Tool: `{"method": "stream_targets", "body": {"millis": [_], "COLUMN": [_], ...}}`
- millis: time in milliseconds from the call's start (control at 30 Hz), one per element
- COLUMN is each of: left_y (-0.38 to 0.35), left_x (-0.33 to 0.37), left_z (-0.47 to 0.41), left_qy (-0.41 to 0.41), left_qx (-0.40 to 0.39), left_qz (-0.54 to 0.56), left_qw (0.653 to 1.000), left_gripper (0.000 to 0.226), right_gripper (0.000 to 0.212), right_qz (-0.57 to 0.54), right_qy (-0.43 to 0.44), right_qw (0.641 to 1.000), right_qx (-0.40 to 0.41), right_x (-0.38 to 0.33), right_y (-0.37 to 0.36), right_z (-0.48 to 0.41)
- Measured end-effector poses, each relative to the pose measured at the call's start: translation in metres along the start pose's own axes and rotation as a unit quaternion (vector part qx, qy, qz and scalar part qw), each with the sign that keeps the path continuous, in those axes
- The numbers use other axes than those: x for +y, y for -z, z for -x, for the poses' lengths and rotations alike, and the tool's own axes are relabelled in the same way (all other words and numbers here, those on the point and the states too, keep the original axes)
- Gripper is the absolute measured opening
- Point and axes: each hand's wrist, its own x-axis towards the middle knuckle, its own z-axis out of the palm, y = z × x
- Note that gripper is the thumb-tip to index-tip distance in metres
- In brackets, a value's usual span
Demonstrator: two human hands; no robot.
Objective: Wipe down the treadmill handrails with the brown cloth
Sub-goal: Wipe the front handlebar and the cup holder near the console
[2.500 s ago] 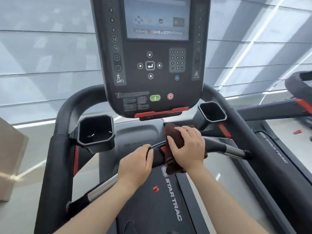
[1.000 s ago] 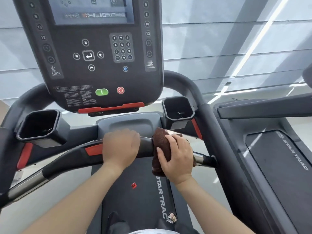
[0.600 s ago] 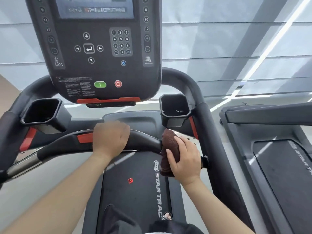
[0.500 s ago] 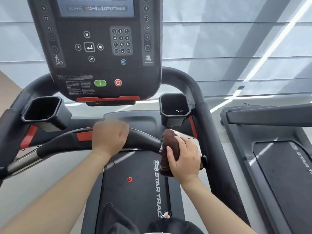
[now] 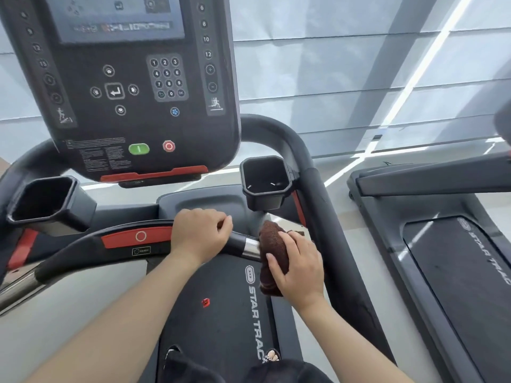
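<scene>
The treadmill's front handrail is a black curved bar with a red panel and a silver section at each end. My left hand grips the bar just right of the red panel. My right hand presses the brown cloth around the bar's right silver section, close to the right side rail. The cloth is bunched, and its lower end hangs below the bar. The bar's right end is hidden under the cloth and hand.
The console with screen, keypad, green and red buttons hangs above the bar. Cup holders sit at left and right. The belt runs below. A second treadmill stands to the right.
My right hand has slid the cloth rightward along the bar onto the right silver section. My left hand has kept its grip. The view has swung right and tilted.
</scene>
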Motion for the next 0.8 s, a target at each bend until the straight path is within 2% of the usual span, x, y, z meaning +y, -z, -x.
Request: {"method": "stream_targets", "body": {"millis": [133, 300, 433, 600, 800], "left_y": [0.0, -0.001, -0.001, -0.003, 0.001], "left_x": [0.003, 0.002, 0.002, 0.002, 0.004], "left_z": [-0.001, 0.0, 0.001, 0.002, 0.001], "left_qy": [0.014, 0.01, 0.011, 0.015, 0.003], "left_qx": [0.003, 0.0, 0.009, 0.016, -0.01], "left_qz": [-0.001, -0.008, -0.005, -0.011, -0.027], "left_qw": [1.0, 1.0, 1.0, 1.0, 1.0], "left_gripper": [0.039, 0.038, 0.038, 0.044, 0.038], "right_gripper": [0.046, 0.047, 0.047, 0.047, 0.042], "right_qz": [0.002, -0.011, -0.008, -0.006, -0.03], "right_qy": [-0.034, 0.021, 0.036, 0.027, -0.005], "right_qw": [0.999, 0.999, 0.999, 1.0, 0.999], "right_qx": [0.008, -0.026, -0.019, -0.002, 0.011], "right_x": [-0.014, -0.029, -0.012, 0.009, 0.005], "right_y": [-0.002, -0.008, -0.008, -0.005, -0.004], "right_z": [-0.004, -0.013, -0.004, 0.005, -0.005]}}
